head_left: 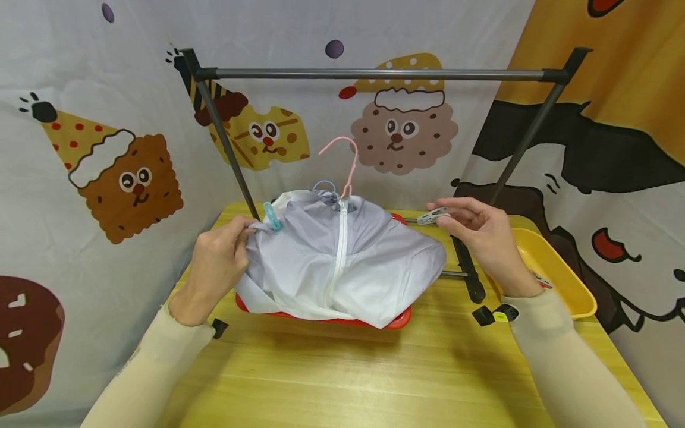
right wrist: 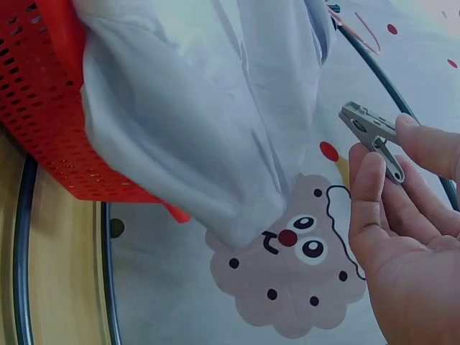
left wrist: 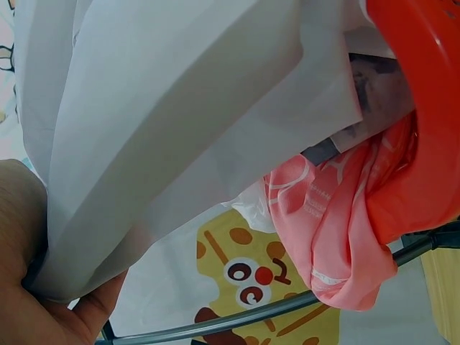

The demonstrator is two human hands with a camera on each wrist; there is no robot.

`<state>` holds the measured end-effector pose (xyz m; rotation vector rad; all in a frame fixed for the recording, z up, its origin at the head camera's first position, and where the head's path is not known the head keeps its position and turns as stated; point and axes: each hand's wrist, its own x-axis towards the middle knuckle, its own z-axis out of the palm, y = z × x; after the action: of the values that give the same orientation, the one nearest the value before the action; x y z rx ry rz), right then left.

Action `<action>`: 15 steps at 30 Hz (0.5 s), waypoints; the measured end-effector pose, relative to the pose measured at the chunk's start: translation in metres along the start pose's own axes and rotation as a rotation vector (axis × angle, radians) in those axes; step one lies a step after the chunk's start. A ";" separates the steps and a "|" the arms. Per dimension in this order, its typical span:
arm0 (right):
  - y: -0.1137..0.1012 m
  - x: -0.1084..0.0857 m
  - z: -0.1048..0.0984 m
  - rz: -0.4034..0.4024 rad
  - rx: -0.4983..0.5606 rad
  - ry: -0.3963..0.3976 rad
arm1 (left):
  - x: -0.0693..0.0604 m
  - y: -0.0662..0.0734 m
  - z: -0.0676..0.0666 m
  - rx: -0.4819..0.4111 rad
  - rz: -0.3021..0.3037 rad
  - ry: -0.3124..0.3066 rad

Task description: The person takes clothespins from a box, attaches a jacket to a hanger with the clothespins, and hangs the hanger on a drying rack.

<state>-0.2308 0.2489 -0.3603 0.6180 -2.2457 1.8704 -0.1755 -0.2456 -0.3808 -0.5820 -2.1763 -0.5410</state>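
Note:
A pale grey-and-white zip jacket (head_left: pixel 299 255) on a pink hanger (head_left: pixel 353 160) lies over a red basket (head_left: pixel 398 321). My left hand (head_left: pixel 216 261) pinches the jacket's left edge, close to a teal clothespin (head_left: pixel 272 216) clipped at that shoulder. In the left wrist view the cloth (left wrist: pixel 180 108) runs from between thumb and fingers. Off the jacket's right side, my right hand (head_left: pixel 478 238) holds a grey clothespin (right wrist: pixel 372 140) between thumb and fingers, apart from the cloth.
A dark metal rack (head_left: pixel 374 74) stands behind and around the basket. At the right is a yellow tray (head_left: pixel 562 279) with a clothespin (head_left: pixel 541 279) in it. Pink cloth (left wrist: pixel 338 230) hangs over the basket's rim. A printed curtain (head_left: pixel 257 35) backs the wooden table (head_left: pixel 321 374).

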 end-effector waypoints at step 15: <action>-0.003 0.004 0.007 -0.063 0.048 0.024 | 0.002 -0.002 0.000 -0.001 0.025 0.003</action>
<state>-0.2325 0.2406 -0.3575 0.6627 -2.1462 1.8966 -0.1775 -0.2467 -0.3799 -0.6083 -2.1633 -0.5292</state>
